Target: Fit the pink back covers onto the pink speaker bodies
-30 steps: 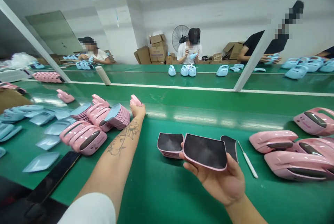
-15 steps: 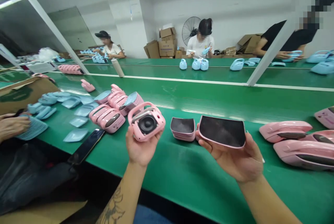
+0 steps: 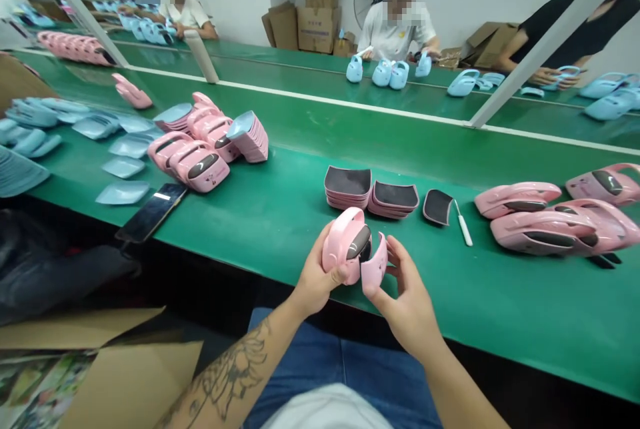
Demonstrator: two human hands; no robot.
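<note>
Gripping a glossy pink speaker housing (image 3: pixel 345 242) with a dark oval inset, the left hand (image 3: pixel 315 276) has its fingers (image 3: pixel 339 274) clenched round it; the right hand (image 3: pixel 407 306) grasps a curved pink panel (image 3: pixel 375 268) against it, over the green table (image 3: pixel 280 242), in front of stacked black-lined covers (image 3: pixel 347 182).

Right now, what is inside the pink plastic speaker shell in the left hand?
Only a dark strip shows in the pink plastic speaker shell. The curved pink cover in the right hand and the left hand hide the rest.
</note>
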